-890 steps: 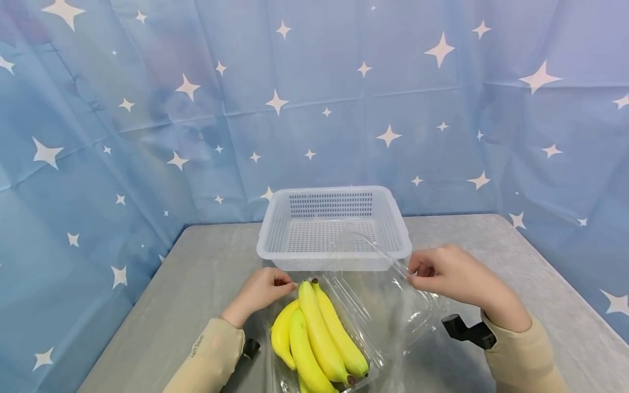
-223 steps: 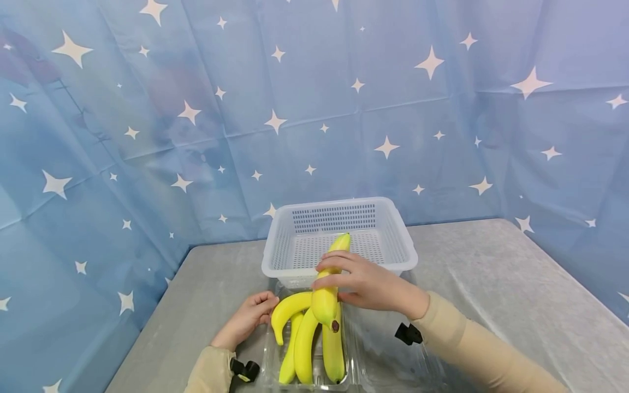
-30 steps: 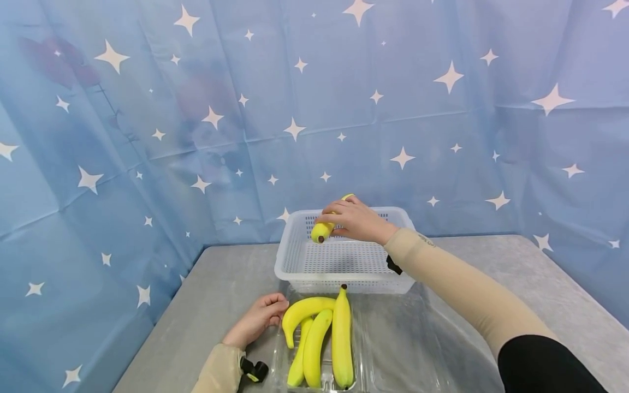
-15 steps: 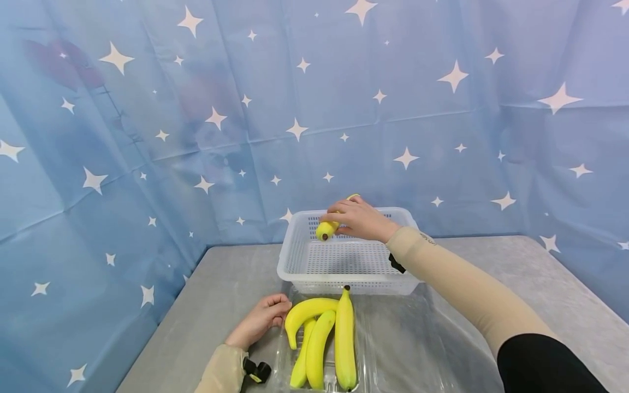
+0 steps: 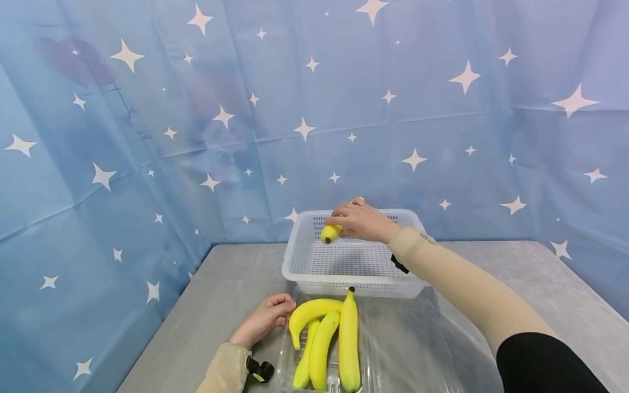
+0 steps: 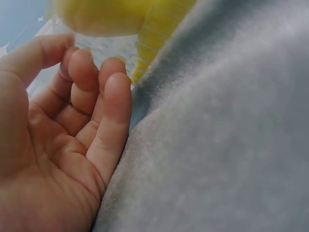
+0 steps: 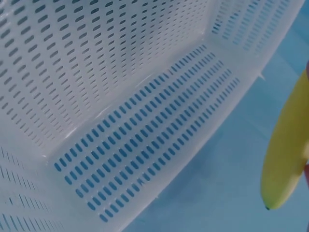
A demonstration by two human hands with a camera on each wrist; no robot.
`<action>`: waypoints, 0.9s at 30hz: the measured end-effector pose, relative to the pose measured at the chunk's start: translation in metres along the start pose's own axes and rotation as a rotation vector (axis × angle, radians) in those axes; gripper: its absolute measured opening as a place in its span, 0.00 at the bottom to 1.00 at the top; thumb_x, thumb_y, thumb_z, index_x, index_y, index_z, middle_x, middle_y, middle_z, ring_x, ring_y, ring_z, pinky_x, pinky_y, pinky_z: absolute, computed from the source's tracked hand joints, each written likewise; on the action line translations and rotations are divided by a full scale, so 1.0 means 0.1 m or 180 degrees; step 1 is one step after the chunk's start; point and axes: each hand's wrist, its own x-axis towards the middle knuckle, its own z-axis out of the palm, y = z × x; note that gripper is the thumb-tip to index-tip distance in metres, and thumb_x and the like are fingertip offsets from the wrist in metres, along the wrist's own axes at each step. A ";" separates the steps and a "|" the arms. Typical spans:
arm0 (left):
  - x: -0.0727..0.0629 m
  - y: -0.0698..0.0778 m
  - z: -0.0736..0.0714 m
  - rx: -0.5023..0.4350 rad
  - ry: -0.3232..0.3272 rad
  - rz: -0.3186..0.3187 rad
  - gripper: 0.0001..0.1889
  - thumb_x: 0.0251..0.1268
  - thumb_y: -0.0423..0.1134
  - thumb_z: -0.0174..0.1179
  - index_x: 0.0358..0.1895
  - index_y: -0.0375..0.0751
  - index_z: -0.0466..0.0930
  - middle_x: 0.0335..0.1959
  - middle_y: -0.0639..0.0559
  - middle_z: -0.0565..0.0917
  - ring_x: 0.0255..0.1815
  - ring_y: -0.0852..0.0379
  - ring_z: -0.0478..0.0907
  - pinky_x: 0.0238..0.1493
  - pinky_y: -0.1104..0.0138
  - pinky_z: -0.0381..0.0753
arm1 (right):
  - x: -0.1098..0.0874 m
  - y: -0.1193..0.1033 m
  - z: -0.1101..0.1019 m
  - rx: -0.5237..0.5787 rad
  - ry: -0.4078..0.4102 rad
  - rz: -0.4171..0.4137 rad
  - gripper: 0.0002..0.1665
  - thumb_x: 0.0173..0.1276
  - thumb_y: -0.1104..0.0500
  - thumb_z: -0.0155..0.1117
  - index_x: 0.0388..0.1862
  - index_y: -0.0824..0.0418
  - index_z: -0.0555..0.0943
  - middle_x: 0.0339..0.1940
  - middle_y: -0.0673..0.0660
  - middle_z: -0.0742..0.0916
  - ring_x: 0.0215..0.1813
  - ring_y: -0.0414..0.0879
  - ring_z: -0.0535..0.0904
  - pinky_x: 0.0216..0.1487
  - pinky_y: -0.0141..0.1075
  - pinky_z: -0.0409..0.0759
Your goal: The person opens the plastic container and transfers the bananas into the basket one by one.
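Note:
My right hand (image 5: 362, 221) grips a yellow banana (image 5: 330, 233) above the white perforated basket (image 5: 354, 280). In the right wrist view this banana (image 7: 285, 150) hangs over the basket's rim side, apart from the basket (image 7: 140, 140). Several bananas (image 5: 321, 349) lie in a clear plastic clamshell container (image 5: 333, 357) in front of the basket. At the container's left far corner, my left hand (image 5: 265, 319) pinches the edge. The left wrist view shows the thumb and curled fingers of that hand (image 6: 63, 140) meeting at the clear plastic, with a yellow banana (image 6: 101, 17) just beyond.
The container's clear lid (image 5: 413, 349) lies folded open to the right, under the right forearm. A grey tabletop (image 5: 206, 305) carries everything. Behind it hangs a blue curtain with white stars (image 5: 275, 153).
Since 7.4 s ago my right hand has carried the banana from above the container to over the basket. Earlier still, the lid was being lifted open. During the last second the hands barely move.

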 end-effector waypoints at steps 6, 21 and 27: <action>0.01 0.02 0.01 0.0013 -0.0026 0.0025 0.10 0.73 0.40 0.54 0.32 0.41 0.76 0.24 0.53 0.77 0.23 0.59 0.75 0.30 0.67 0.78 | 0.01 0.01 0.06 0.0009 0.0012 -0.0027 0.32 0.56 0.55 0.77 0.61 0.47 0.78 0.52 0.51 0.82 0.56 0.49 0.76 0.52 0.48 0.69; 0.00 0.00 0.00 -0.0016 0.0025 0.0015 0.09 0.71 0.40 0.56 0.32 0.41 0.76 0.24 0.52 0.77 0.23 0.59 0.75 0.29 0.67 0.78 | 0.04 -0.01 0.23 0.0007 -0.0105 -0.0100 0.30 0.60 0.52 0.74 0.61 0.46 0.78 0.54 0.50 0.82 0.57 0.47 0.76 0.54 0.47 0.70; 0.00 0.01 0.02 -0.0019 0.0018 -0.0010 0.09 0.72 0.38 0.54 0.32 0.41 0.76 0.24 0.53 0.77 0.23 0.59 0.75 0.29 0.67 0.78 | 0.03 -0.04 0.31 0.0109 -0.0120 -0.0057 0.30 0.58 0.54 0.75 0.61 0.46 0.78 0.53 0.50 0.83 0.57 0.47 0.76 0.57 0.50 0.69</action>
